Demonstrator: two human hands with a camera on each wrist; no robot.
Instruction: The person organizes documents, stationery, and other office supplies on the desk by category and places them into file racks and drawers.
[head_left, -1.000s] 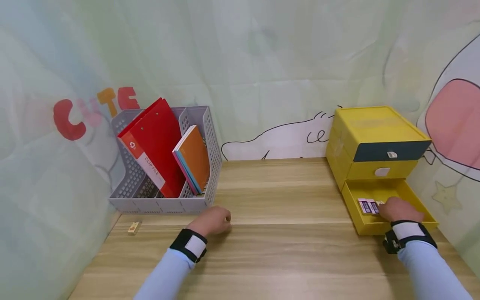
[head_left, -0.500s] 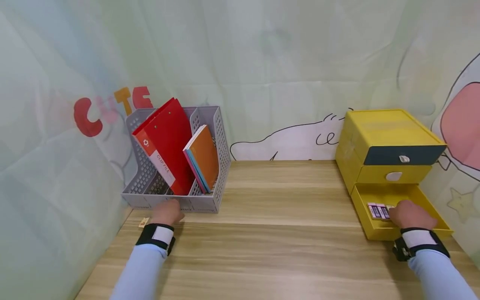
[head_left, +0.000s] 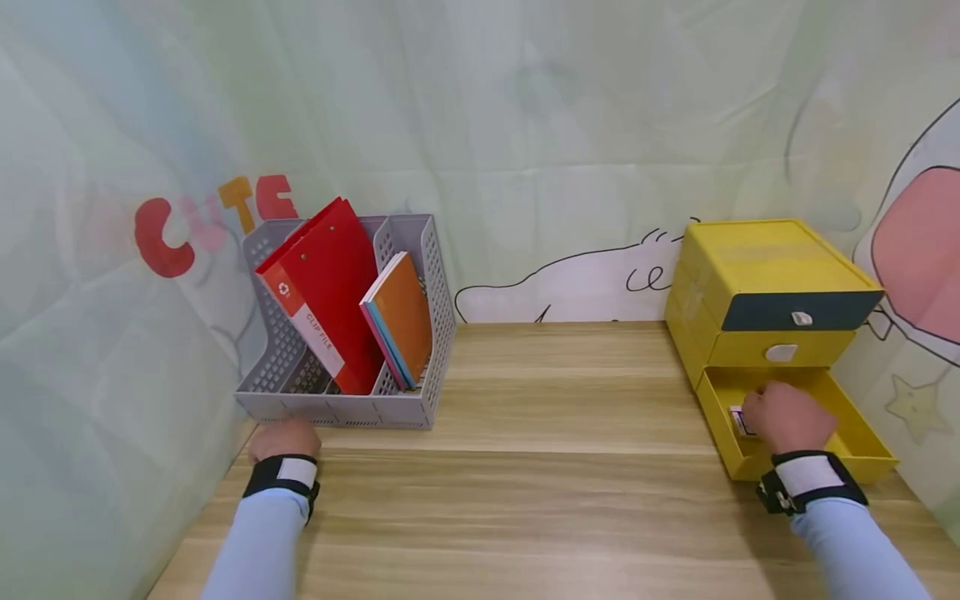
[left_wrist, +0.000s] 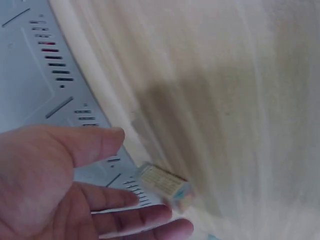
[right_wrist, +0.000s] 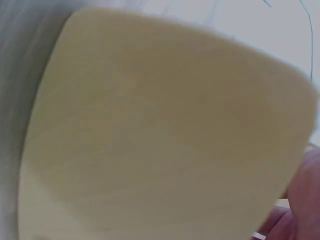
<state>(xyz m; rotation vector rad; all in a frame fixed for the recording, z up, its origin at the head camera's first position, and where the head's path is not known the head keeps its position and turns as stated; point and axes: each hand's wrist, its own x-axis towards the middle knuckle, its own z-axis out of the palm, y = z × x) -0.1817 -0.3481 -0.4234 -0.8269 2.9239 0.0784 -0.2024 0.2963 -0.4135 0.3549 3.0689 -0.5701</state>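
Currently, the wooden table [head_left: 570,467] carries a grey file rack [head_left: 352,408] at left and a yellow drawer unit [head_left: 757,267] at right, whose bottom drawer [head_left: 862,433] stands pulled out. Inside it, small purple-and-white packets [head_left: 737,419] lie under the right hand [head_left: 783,415]; its grip cannot be determined. One small yellow eraser [left_wrist: 165,184] lies outside on the table, just beside the spread fingers of the left hand [left_wrist: 55,185], not grasped. Judged status: partly stowed; this eraser remains.

Our head cam looks forward and down over the whole surface [head_left: 562,433] from a bit back. Left wrist cam sits super close, facing past the left hand [left_wrist: 45,195] at the small eraser [left_wrist: 165,186]. Right wrist cam is jammed against the yellow drawer [right_wrist: 165,125], mostly blur
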